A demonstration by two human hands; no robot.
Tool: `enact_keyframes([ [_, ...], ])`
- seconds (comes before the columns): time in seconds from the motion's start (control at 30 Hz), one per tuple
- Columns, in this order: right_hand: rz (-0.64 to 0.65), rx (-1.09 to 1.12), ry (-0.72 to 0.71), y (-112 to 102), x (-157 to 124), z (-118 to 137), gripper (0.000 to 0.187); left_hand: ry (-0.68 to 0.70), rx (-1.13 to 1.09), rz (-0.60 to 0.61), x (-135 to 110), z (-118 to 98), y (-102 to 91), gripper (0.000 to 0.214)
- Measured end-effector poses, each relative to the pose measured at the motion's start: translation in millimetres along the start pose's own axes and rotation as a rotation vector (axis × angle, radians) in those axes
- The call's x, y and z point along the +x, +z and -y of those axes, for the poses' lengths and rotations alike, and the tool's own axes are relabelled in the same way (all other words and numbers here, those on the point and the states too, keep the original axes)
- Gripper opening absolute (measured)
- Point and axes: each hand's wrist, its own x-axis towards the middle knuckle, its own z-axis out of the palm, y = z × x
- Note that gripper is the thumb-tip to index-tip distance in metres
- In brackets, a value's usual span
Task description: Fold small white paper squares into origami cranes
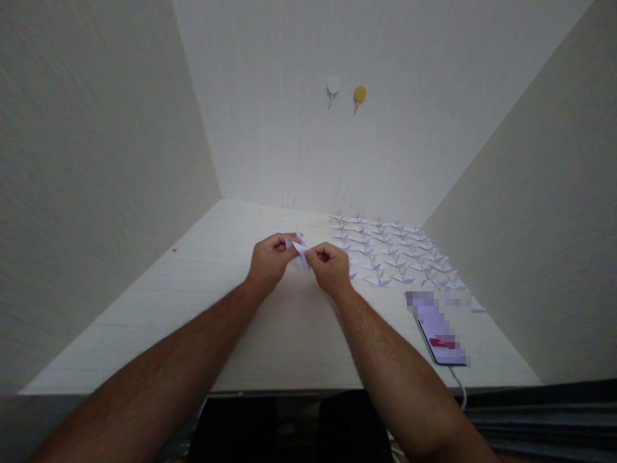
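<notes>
Between my two hands, above the middle of the white table, is a small piece of folded white paper (pixel 299 248). My left hand (pixel 270 258) pinches its left side between thumb and fingers. On the other side, my right hand (pixel 330 265) grips the paper's right edge with thumb and index finger. The paper has pointed folds, and parts of it are hidden by my fingers or blurred. To the right of my right hand stand several rows of small white origami cranes (pixel 395 262), the nearest ones close to my knuckles.
A phone (pixel 436 331) with its screen lit lies at the right, a white cable (pixel 457 379) running off the table's front edge. White walls enclose the table (pixel 159 321) on three sides. A white hook (pixel 333 85) and a yellow hook (pixel 360 94) are on the back wall.
</notes>
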Motion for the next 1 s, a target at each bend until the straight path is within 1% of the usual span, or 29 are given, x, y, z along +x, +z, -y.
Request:
enact_keyframes([
  [0.13,-0.025,-0.069,-0.064,0.2,-0.9,-1.4,0.017,0.001,0.046,0.013,-0.3,-0.2,-0.4,0.024],
  [0.27,-0.039,-0.099,-0.108,0.6,-1.1,-3.1,0.016,0.015,0.12,-0.013,-0.7,0.0,-1.4,0.023],
  [0.4,-0.048,-0.104,-0.135,0.3,-0.7,-3.8,0.016,0.005,0.141,-0.021,-1.4,-1.7,-1.2,0.025],
  [0.57,-0.042,-0.105,-0.104,-0.2,-0.1,-2.8,0.017,0.019,0.176,0.002,-0.3,-1.0,-2.1,0.02],
  [0.77,0.016,-0.033,-0.005,-0.9,1.5,-2.0,0.021,0.034,0.208,0.01,1.9,3.6,-5.7,0.016],
  [1.0,0.07,-0.002,0.038,-0.9,0.8,-5.3,0.022,0.032,0.215,0.008,0.7,-1.2,-4.3,0.014],
])
